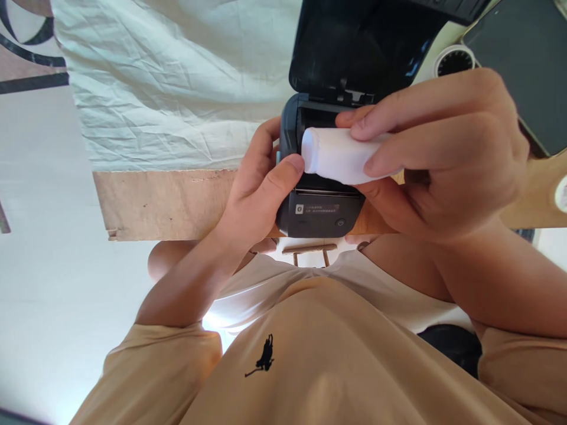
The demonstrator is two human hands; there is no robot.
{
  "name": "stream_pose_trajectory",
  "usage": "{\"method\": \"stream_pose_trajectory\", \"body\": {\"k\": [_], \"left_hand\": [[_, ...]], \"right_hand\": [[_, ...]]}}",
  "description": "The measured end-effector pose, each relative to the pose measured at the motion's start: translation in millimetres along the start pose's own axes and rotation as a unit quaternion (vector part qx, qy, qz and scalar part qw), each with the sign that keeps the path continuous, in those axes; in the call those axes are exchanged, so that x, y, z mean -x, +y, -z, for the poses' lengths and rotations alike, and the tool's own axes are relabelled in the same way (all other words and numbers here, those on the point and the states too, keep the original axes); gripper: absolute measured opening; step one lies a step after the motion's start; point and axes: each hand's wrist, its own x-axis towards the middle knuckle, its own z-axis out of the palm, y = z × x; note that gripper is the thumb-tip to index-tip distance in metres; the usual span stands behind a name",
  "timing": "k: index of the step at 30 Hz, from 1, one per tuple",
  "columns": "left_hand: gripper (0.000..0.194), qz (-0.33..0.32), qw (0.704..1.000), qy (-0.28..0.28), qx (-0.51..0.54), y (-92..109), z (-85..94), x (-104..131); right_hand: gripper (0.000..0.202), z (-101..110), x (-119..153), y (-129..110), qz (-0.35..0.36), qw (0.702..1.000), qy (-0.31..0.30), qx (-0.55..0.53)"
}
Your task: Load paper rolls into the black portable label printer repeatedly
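Note:
A small black label printer [321, 223] sits at the front edge of the table with its lid [354, 50] swung up and away from me. My left hand [254, 192] is closed around the printer's left side, its thumb over the rim at the end of a white paper roll [332, 154]. Between the fingers and thumb of my right hand [460, 147], the roll lies sideways over the printer's open bay. My fingers hide the roll's right end, and the roll covers much of the bay. Whether it touches the bay's floor, I cannot tell.
Pale green creased cloth [177, 88] covers the table behind a bare wooden edge [163, 203]. To the right are a round black-faced dial [455, 62] with a white rim and a dark flat-screened device [525, 65]. A white round thing [562, 193] shows at the right border.

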Motion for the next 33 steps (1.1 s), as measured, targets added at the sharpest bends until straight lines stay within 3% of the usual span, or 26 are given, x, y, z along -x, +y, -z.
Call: {"method": "stream_pose_trajectory", "body": {"k": [7, 13, 18, 22, 25, 27, 30, 32, 33], "left_hand": [[0.057, -0.024, 0.995, -0.048, 0.08, -11, 8.4, -1], [0.075, 0.01, 0.996, -0.033, 0.084, -5, 5.4, 3], [0.073, 0.006, 0.996, -0.042, 0.077, -8, 8.2, 1], [0.06, -0.059, 0.993, -0.073, 0.067, -16, 13.4, 0], [0.05, -0.037, 0.994, -0.079, 0.066, -30, 18.4, -6], [0.045, -0.147, 0.976, -0.141, 0.081, -43, 22.5, -13], [0.058, -0.231, 0.949, -0.2, 0.075, -53, 25.0, -18], [0.055, -0.164, 0.973, -0.143, 0.075, -44, 21.1, -14], [0.051, -0.077, 0.989, -0.105, 0.064, -36, 17.6, -10]], "right_hand": [[0.02, -8, -7, -7, -0.011, 0.998, 0.059, 0.029], [0.021, -11, -11, -13, -0.049, 0.996, 0.073, 0.012], [0.017, -8, -8, -13, -0.068, 0.995, 0.07, 0.0], [0.013, -10, -6, -14, -0.078, 0.994, 0.075, -0.007], [0.012, -12, -8, -15, -0.084, 0.992, 0.097, -0.011], [0.014, -13, -10, -15, -0.079, 0.992, 0.099, -0.002], [0.018, -15, -11, -13, -0.055, 0.993, 0.1, 0.018], [0.018, -16, -10, -13, -0.046, 0.991, 0.12, 0.024], [0.016, -17, -9, -13, -0.046, 0.99, 0.131, 0.022]]}}
